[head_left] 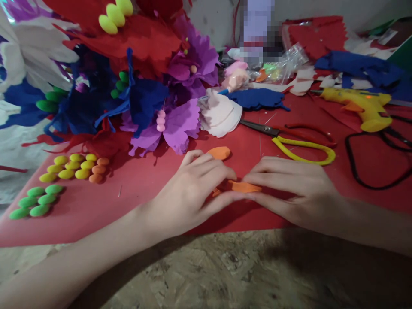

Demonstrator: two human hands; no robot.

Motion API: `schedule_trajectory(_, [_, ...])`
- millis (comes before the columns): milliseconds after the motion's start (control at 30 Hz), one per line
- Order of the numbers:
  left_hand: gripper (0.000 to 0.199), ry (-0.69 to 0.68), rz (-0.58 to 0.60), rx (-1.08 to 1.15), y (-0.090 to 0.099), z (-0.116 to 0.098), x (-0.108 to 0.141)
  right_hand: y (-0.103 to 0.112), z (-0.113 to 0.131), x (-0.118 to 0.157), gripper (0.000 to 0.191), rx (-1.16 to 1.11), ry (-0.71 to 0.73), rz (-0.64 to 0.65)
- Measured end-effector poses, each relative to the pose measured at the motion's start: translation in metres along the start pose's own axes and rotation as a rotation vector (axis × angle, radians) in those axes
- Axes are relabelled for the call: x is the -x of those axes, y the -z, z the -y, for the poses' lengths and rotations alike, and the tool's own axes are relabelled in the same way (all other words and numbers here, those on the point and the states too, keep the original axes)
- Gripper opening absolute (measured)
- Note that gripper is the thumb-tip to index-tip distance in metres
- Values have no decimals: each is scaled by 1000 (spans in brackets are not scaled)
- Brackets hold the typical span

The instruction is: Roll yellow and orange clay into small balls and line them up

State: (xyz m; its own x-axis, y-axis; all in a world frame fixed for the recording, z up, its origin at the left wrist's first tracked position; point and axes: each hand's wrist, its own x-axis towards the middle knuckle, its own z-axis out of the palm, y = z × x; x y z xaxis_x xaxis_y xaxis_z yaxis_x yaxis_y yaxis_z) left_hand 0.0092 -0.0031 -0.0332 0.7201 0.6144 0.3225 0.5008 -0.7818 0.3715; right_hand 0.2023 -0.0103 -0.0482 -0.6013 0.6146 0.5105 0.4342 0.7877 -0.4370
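Near the front edge of the red tabletop, my left hand (196, 184) is closed on an orange piece (242, 187) that looks soft and narrow. My right hand (292, 186) pinches the same piece from the other side, the two hands' fingertips nearly meeting over it. Part of the piece is hidden by my left fingers. Just beyond my left knuckles lies another orange oval piece (220, 152). Scissors (273, 131) with one red and one yellow handle rest beyond my right hand.
Butterflies in red, blue, purple and white (222, 115) crowd the back left. Yellow ovals (66, 173), orange ovals (98, 169) and green ovals (39, 209) lie at left. A yellow glue gun (363, 107) with a black cable and blue cloth (363, 68) are at right.
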Motion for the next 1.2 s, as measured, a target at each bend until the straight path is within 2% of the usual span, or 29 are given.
schedule_trajectory(167, [26, -167, -9, -235, -5, -3, 0, -2, 1, 3, 13, 3, 14, 5])
schedule_trajectory(333, [25, -224, 54, -224, -7, -2, 0, -2, -1, 3, 17, 18, 56, 34])
schedule_trajectory(400, [25, -249, 80, -194, -6, -2, 1, 0, -5, 0, 16, -42, 2, 36])
schedule_trajectory(500, [22, -247, 96, -131, -3, -2, 7, 7, -13, -4, 16, -91, -177, -15])
schedule_trajectory(567, [21, -192, 87, -118, 0, -1, 12, 11, -18, -6, 16, -69, -273, -50])
schedule_trajectory(633, [21, -123, 64, -134, 2, 2, 16, 11, -20, -6, 16, -48, -296, -61])
schedule_trajectory(767, [18, -87, 12, -191, 1, 8, 22, 2, -18, -1, 20, -48, -231, -1])
schedule_trajectory(933, [27, -184, 100, -405, -6, 7, 31, -6, -20, 8, 25, 1, -137, 53])
schedule_trajectory(1067, [31, -289, 146, -578, -5, 6, 36, -9, -23, 10, 28, 158, 15, 96])
schedule_trajectory(1200, [26, -333, 60, -603, -2, 8, 34, -10, -22, 10, 31, 369, 152, 128])
